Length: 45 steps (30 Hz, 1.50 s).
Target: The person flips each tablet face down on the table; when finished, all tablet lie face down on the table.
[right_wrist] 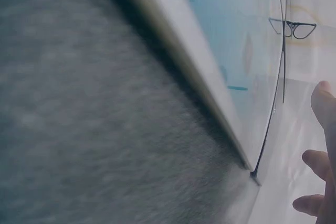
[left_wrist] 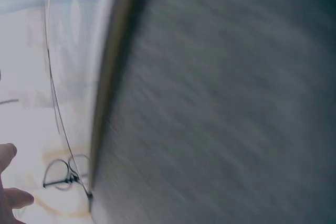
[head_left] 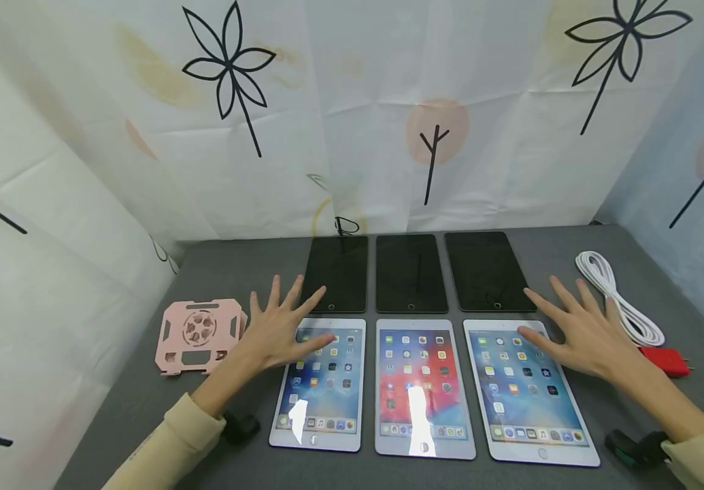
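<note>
Three white tablets with lit home screens lie in a row: the left tablet [head_left: 321, 388], the middle tablet [head_left: 415, 388] and the right tablet [head_left: 529, 388]. My left hand [head_left: 275, 333] is spread flat, its thumb overlapping the top of the left tablet in the head view. Over the upper right corner of the right tablet, my right hand [head_left: 587, 337] is spread too, with its thumb across the screen's top edge. Neither hand holds anything. Fingertips [left_wrist: 18, 198] show at the left wrist view's edge, and others [right_wrist: 315, 161] in the right wrist view.
Behind the lit tablets stand three dark-screened ones: left [head_left: 336, 272], middle [head_left: 411, 272] and right [head_left: 488, 272]. A pink bracket-like case [head_left: 201, 333] lies at the left. On the right are a coiled white cable [head_left: 621, 299] and a red plug adapter [head_left: 666, 361], all on the grey tabletop [head_left: 143, 415].
</note>
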Motion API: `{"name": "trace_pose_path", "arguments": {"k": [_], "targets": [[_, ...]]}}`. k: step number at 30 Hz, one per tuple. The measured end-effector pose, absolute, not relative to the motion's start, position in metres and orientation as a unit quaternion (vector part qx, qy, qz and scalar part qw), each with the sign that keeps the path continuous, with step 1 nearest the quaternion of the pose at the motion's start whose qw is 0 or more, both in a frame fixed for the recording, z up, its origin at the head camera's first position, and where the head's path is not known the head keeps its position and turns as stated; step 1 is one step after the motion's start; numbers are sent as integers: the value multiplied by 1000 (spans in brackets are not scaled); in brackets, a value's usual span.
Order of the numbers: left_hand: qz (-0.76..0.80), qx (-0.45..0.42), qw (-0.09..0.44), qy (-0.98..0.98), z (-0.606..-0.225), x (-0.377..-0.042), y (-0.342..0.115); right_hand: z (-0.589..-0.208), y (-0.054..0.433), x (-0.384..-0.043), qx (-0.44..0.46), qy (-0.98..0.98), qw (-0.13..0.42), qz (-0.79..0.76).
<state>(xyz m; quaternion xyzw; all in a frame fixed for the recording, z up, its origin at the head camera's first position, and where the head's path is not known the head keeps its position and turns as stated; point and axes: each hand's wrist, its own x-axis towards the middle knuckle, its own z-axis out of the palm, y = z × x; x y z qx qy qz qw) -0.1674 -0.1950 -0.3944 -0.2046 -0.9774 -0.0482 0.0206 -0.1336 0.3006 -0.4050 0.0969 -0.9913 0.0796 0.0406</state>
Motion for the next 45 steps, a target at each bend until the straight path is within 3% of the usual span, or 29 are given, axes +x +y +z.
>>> {"name": "trace_pose_path", "arguments": {"k": [8, 20, 35, 45], "targets": [[-62, -229, -7, -971, -389, -176, -157, -399, 295, -148, 101, -991, 3, 90], [-74, -255, -42, -963, -379, -199, -98, -399, 287, -168, 97, -990, -11, 103], [-69, -282, -39, -956, -384, -223, -8, -398, 288, -190, 79, -990, -58, 100], [-240, -228, -100, -938, -393, -230, 36, -397, 294, -199, 58, -992, -70, 85]]}}
